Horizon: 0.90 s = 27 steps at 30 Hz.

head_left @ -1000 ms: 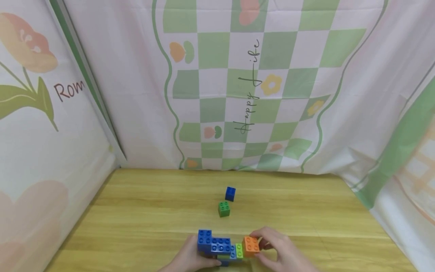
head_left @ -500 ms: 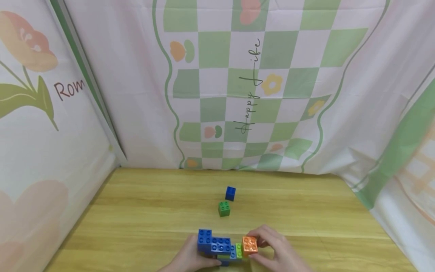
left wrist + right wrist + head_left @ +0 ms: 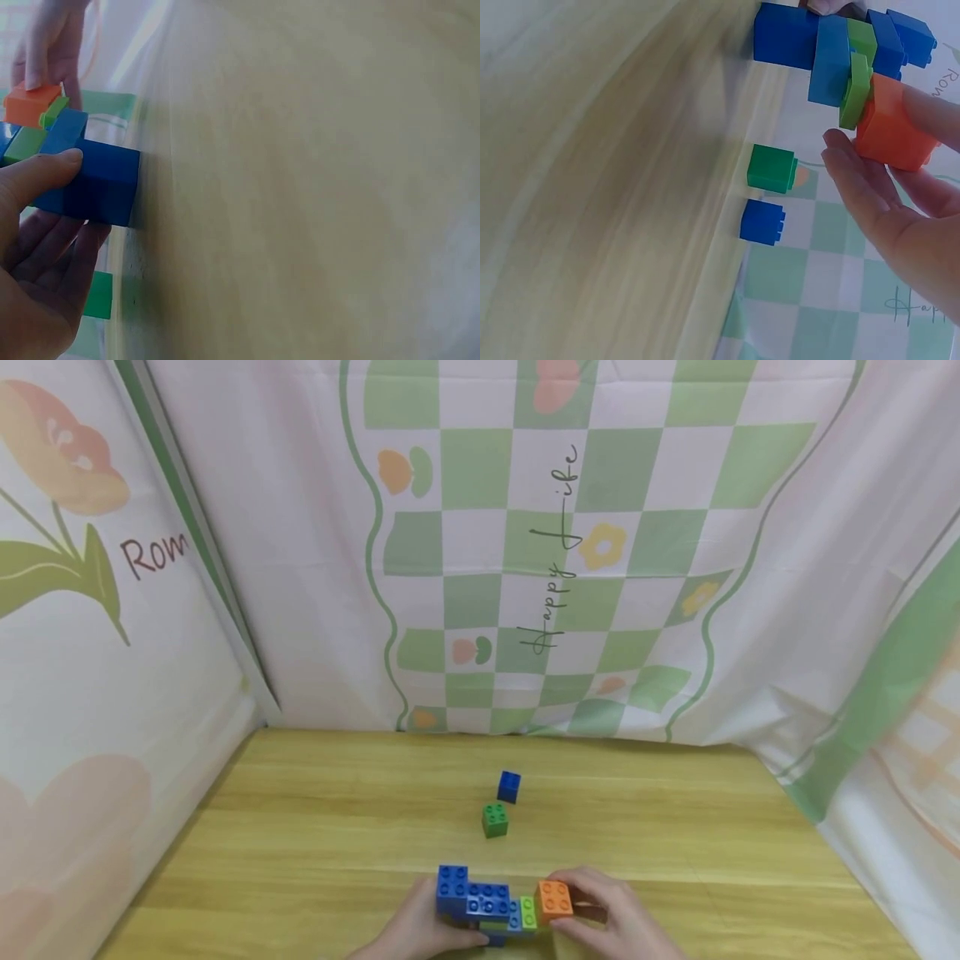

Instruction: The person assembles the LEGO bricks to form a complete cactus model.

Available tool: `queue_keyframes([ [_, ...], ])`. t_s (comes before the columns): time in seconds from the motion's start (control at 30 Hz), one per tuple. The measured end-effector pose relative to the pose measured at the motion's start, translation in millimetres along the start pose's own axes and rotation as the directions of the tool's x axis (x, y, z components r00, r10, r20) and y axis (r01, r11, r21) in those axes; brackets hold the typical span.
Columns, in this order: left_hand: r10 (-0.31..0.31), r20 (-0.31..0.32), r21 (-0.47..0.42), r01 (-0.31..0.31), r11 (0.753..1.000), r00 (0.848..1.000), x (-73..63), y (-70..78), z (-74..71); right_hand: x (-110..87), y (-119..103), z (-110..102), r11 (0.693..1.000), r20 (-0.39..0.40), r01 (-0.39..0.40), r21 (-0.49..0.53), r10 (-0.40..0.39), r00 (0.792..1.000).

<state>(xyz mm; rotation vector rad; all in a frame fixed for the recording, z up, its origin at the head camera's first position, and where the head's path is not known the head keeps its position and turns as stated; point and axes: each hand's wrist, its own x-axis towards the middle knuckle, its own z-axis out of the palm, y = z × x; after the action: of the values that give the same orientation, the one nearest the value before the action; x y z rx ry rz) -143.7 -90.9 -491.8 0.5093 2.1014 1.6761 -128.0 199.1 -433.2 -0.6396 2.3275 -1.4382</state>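
My left hand grips an assembly of joined toy building bricks near the table's front. Dark blue bricks make up its left and top, with a lighter blue brick and a lime green brick toward its right end. An orange brick is pinched between the thumb and fingers of my right hand. In the right wrist view this orange brick is right up against the lime brick; whether they are joined I cannot tell.
Farther back on the wooden table sit a loose green brick and, just behind it, a small blue brick. A patterned curtain hangs along the table's back edge, and more printed cloth covers the left side.
The orange brick shifts slightly left, then back right, in my right hand, whose fingers have changed position a little on it. My left hand and its brick assembly stay in place.
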Motion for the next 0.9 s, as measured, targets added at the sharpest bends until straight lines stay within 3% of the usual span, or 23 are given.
queue_keyframes([
  [0.33, 0.005, -0.001, 0.012, -0.005, 1.000, 1.000, -1.3, 2.4, -0.5, -0.7, 0, 6, 0.999, -0.025, -0.034, 0.007, 0.034, 0.999],
  [0.57, 0.000, 0.001, -0.004, 0.000, 1.000, 1.000, -1.1, 2.5, -0.6, -2.8, 4, 11, 0.996, -0.039, 0.078, 0.035, -0.077, 0.996],
  [0.9, 0.014, 0.005, -0.010, -0.014, 1.000, 1.000, -1.6, 2.3, 0.0, -3.4, 3, 11, 0.997, -0.027, 0.022, 0.068, -0.020, 0.999],
])
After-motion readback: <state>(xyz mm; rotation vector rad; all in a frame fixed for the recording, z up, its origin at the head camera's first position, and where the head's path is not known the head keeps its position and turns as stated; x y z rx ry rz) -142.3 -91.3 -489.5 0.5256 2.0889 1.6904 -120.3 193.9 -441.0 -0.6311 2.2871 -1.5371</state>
